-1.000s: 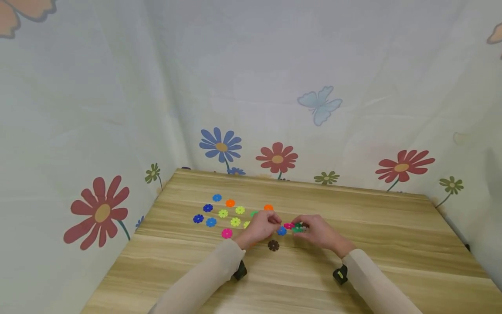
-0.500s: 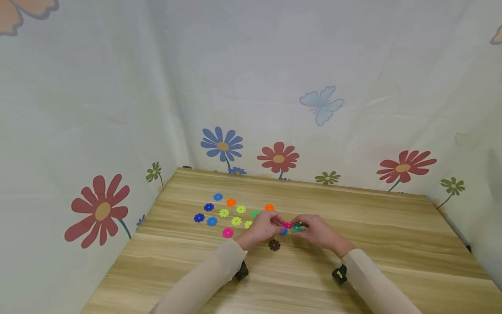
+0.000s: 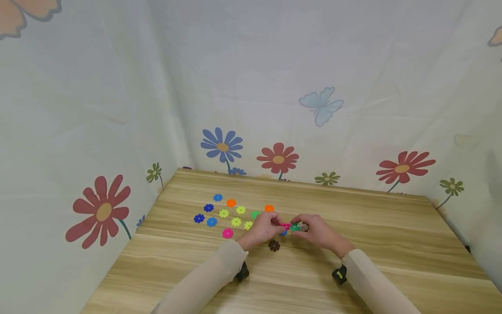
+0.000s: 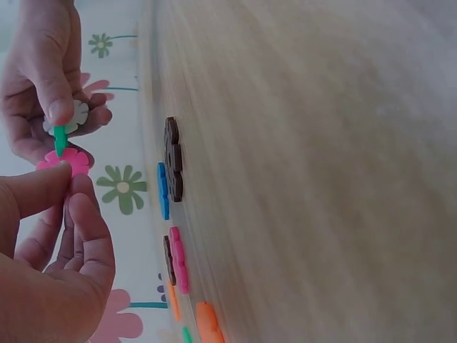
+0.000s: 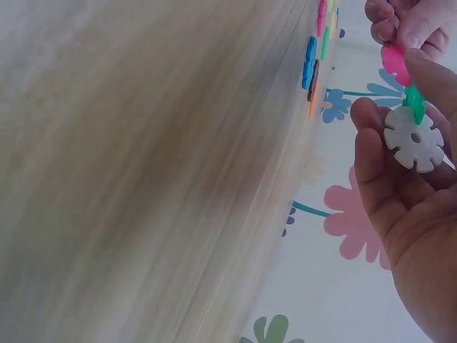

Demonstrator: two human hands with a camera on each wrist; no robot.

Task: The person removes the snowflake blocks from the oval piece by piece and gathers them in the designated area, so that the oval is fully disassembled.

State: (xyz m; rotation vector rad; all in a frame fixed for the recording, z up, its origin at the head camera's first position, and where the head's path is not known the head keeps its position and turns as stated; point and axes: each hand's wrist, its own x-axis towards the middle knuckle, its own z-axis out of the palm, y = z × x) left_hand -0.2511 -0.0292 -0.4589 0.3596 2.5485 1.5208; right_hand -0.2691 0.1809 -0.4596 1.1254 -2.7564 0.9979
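Note:
My left hand (image 3: 264,227) pinches a pink notched flower disc (image 4: 64,163) between thumb and fingers. Edge to edge with it is a green flower disc (image 5: 415,103), turned crosswise, which my right hand (image 3: 317,231) grips under its thumb. A white flower disc (image 5: 414,139) joins the green one on the other side, lying over my right hand's curled fingers. The joined discs are held above the wooden table (image 3: 298,279). Beneath the hands a blue disc (image 3: 283,233) lies on the table, and a dark brown disc (image 3: 274,246) lies nearer me.
More flower discs lie spread to the left: yellow (image 3: 236,222), dark blue (image 3: 199,218), light blue (image 3: 211,222), pink (image 3: 228,233) and orange (image 3: 231,203). Another orange disc (image 3: 269,208) lies just beyond my left hand. A flower-printed curtain (image 3: 251,96) hangs behind the table.
My left hand has moved slightly right and taken hold of the pink disc. The joined discs in my right hand have turned, so the white one shows more.

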